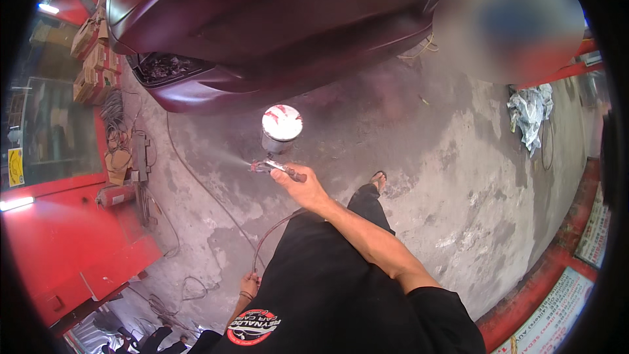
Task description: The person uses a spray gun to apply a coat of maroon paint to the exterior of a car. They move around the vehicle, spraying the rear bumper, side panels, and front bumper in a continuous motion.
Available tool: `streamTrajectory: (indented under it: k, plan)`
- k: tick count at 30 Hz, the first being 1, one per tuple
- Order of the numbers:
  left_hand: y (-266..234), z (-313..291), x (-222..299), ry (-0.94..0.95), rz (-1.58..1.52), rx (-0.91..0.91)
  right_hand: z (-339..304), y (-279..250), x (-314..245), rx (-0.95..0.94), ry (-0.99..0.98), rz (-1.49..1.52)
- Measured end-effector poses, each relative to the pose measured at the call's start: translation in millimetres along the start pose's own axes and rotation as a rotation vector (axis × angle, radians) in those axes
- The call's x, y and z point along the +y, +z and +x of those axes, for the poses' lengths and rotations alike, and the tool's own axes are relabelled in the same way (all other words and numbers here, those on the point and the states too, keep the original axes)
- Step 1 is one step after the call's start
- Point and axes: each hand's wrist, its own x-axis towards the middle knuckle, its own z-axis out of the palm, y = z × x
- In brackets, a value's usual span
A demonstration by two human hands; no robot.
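Observation:
My right hand (pixel 303 187) is wrapped round the handle of a spray gun (pixel 272 166). A pale mist fans out to the left from its nozzle. Just beyond the gun is a round cup (pixel 282 124), its white top smeared with red; it appears to sit on the gun. Low at my left side, my left hand (pixel 249 284) grips a reddish air hose (pixel 268 235), which curves up along my dark clothing. Ahead is a dark maroon car body (pixel 282 19), with an open lamp recess (pixel 167 69) at its left corner.
Another hose (pixel 203 187) crosses the stained concrete floor. At left stand a red cabinet (pixel 59 242), stacked cardboard boxes (pixel 95 65) and coiled cable (pixel 113 108). Crumpled silvery sheeting (pixel 527 115) hangs at right. Printed signs (pixel 550 311) line the lower right. The upper right is blurred.

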Motion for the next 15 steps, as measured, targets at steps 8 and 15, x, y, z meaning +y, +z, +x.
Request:
streamTrajectory:
  k: [8, 15]
  plan:
    - [85.3, 20.2, 30.6, 0.288, 0.213, -0.051, 14.7, -144.5, 13.0, 0.417, 0.058, 0.116]
    - [241.6, -7.5, 106.9, 0.395, 0.324, -0.071, 39.1, -381.9, -38.2, 0.805, 0.083, 0.179]
